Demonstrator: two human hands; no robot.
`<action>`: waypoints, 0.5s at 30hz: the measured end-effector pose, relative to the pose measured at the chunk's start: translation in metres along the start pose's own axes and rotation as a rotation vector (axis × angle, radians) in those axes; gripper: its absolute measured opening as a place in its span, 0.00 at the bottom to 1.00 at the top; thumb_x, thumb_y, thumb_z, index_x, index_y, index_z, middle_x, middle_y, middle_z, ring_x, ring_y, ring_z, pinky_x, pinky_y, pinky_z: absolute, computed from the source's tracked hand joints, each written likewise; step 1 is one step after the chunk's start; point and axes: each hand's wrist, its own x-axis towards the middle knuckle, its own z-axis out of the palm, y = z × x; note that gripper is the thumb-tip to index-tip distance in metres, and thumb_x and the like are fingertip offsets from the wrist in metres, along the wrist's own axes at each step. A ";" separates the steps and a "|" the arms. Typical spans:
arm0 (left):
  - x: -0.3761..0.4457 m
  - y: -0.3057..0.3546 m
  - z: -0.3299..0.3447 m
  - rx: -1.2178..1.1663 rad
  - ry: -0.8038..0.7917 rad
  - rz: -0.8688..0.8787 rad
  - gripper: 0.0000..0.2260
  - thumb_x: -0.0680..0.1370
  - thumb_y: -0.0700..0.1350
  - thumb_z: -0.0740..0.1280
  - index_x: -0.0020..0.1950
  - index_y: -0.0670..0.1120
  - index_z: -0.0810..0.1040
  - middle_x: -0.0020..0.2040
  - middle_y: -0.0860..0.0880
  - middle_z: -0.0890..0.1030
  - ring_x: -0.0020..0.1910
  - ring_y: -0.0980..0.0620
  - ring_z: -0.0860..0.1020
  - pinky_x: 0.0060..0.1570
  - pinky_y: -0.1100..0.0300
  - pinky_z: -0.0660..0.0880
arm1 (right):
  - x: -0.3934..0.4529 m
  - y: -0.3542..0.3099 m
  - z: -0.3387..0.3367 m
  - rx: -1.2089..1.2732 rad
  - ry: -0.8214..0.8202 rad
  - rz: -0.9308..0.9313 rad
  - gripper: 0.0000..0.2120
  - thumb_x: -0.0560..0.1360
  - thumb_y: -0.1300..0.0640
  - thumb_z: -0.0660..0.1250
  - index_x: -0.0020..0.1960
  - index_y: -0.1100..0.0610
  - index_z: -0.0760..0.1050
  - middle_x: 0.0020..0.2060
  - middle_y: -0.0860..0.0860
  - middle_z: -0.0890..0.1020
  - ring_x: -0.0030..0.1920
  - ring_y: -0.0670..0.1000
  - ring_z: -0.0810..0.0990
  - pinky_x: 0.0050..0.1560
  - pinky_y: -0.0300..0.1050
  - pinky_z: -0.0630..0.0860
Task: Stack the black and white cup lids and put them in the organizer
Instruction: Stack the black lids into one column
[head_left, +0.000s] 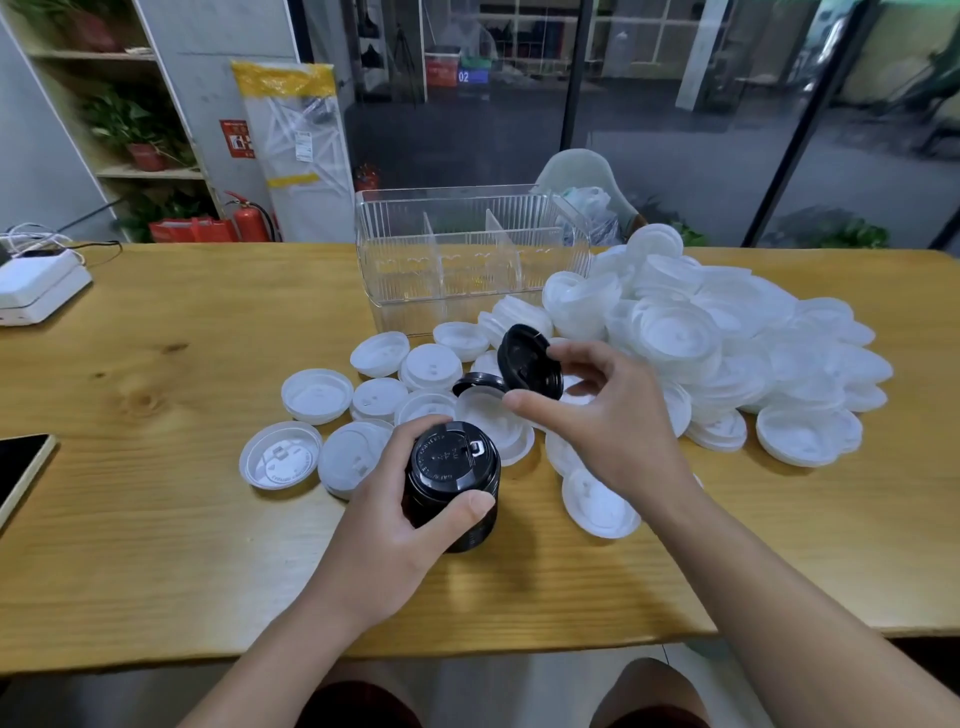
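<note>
We grip the stack of black lids (451, 488) in our left hand (395, 525), fingers and thumb curled round its side, holding it above the table's (156, 519) near edge so the top faces up to take another. Our right hand (597, 415) pinches a single black lid (530, 361) by its rim, tilted on edge, likely to turn it over before it goes on. One more black lid (478, 383) lies among the loose white lids (727, 332) piled toward the far right. The clear organizer (467, 249) waits by the far edge, seemingly still unfilled.
</note>
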 end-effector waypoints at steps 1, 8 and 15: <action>0.000 0.001 0.000 -0.001 0.002 0.000 0.27 0.77 0.57 0.80 0.73 0.62 0.74 0.65 0.60 0.84 0.67 0.57 0.82 0.64 0.59 0.75 | -0.004 -0.001 0.002 0.002 -0.009 0.020 0.31 0.62 0.35 0.86 0.61 0.43 0.83 0.55 0.37 0.86 0.56 0.38 0.83 0.58 0.42 0.81; -0.003 0.001 0.001 -0.013 0.006 0.008 0.27 0.75 0.60 0.78 0.73 0.64 0.73 0.66 0.59 0.84 0.67 0.56 0.82 0.65 0.58 0.75 | -0.028 -0.009 0.002 0.201 -0.226 0.103 0.08 0.80 0.48 0.76 0.55 0.51 0.88 0.51 0.46 0.90 0.54 0.48 0.88 0.65 0.59 0.82; -0.004 0.001 0.002 -0.004 0.008 0.022 0.27 0.78 0.58 0.79 0.74 0.61 0.73 0.66 0.60 0.84 0.67 0.58 0.82 0.63 0.64 0.74 | -0.040 -0.008 -0.009 0.276 -0.270 0.121 0.15 0.87 0.45 0.65 0.58 0.51 0.88 0.57 0.58 0.87 0.63 0.62 0.81 0.71 0.62 0.76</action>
